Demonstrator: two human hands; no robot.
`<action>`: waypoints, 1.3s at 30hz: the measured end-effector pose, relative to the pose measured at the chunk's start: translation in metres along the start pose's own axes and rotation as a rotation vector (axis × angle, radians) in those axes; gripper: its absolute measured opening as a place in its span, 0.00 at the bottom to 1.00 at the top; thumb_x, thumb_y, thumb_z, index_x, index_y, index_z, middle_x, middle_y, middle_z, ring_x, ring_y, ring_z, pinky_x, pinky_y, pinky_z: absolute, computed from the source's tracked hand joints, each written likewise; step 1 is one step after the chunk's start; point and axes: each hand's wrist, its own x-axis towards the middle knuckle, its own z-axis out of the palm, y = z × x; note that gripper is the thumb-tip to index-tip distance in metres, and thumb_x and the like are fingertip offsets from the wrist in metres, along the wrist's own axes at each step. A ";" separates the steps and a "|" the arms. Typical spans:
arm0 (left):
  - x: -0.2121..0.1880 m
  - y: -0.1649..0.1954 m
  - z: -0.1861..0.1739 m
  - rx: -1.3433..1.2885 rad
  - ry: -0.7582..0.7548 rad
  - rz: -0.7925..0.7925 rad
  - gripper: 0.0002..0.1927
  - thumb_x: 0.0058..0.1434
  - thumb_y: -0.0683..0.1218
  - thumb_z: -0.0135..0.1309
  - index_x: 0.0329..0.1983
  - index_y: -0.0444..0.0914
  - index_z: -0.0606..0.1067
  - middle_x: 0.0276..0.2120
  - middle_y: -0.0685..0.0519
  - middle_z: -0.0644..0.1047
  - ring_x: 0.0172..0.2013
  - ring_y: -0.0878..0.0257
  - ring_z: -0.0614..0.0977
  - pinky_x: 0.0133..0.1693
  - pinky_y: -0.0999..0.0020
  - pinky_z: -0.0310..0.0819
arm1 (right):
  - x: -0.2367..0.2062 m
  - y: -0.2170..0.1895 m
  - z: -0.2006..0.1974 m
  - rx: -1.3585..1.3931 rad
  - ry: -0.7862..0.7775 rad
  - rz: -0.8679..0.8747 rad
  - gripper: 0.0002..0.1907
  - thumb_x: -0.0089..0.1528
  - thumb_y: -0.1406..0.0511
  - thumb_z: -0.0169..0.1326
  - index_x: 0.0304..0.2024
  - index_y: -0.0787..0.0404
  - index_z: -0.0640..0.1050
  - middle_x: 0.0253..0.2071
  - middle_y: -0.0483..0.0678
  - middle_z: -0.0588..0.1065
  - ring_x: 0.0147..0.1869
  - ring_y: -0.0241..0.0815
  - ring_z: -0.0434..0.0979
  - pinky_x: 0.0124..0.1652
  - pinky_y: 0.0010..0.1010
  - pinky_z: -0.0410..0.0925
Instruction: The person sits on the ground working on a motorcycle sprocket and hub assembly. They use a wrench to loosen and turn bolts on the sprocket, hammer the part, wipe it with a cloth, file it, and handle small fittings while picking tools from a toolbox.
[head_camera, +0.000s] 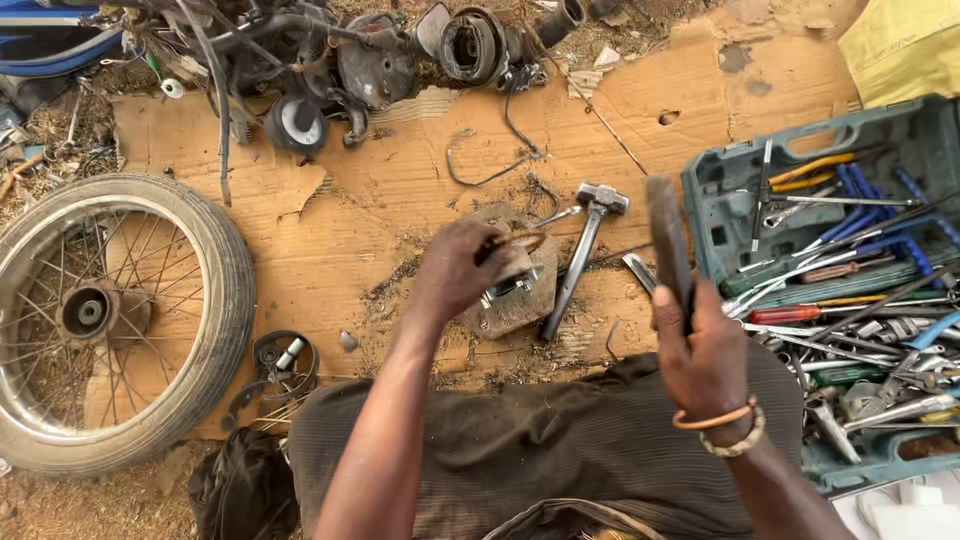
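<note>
Left hand (455, 270) clamped on small metal part (510, 278) atop stone block (525, 305); right hand (700, 350) gripping raised file (668, 240); filing apparently midway, unfinished.

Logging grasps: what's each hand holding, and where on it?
Right hand grips a dark flat bar at its lower end. Left hand holds a small metal part from above on a stone block.
</note>
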 end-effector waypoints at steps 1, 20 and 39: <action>-0.005 0.003 0.005 -0.010 0.086 0.081 0.12 0.61 0.53 0.62 0.42 0.41 0.83 0.37 0.51 0.79 0.39 0.54 0.80 0.39 0.56 0.75 | 0.004 -0.003 -0.004 0.012 0.044 -0.065 0.15 0.72 0.58 0.47 0.48 0.64 0.72 0.24 0.44 0.75 0.20 0.33 0.73 0.19 0.29 0.66; -0.018 -0.017 0.039 0.191 0.051 0.100 0.12 0.68 0.52 0.61 0.45 0.38 0.80 0.42 0.51 0.79 0.45 0.56 0.79 0.44 0.59 0.77 | 0.042 0.106 0.085 -0.243 -0.278 0.511 0.20 0.70 0.55 0.49 0.53 0.65 0.73 0.42 0.66 0.80 0.45 0.67 0.82 0.45 0.55 0.72; -0.085 -0.037 0.050 -0.235 0.310 -0.407 0.37 0.71 0.66 0.48 0.70 0.35 0.65 0.57 0.34 0.74 0.53 0.43 0.79 0.50 0.46 0.76 | 0.098 0.047 0.120 -0.024 -0.321 0.193 0.20 0.64 0.57 0.62 0.48 0.68 0.83 0.36 0.55 0.81 0.36 0.40 0.78 0.38 0.31 0.71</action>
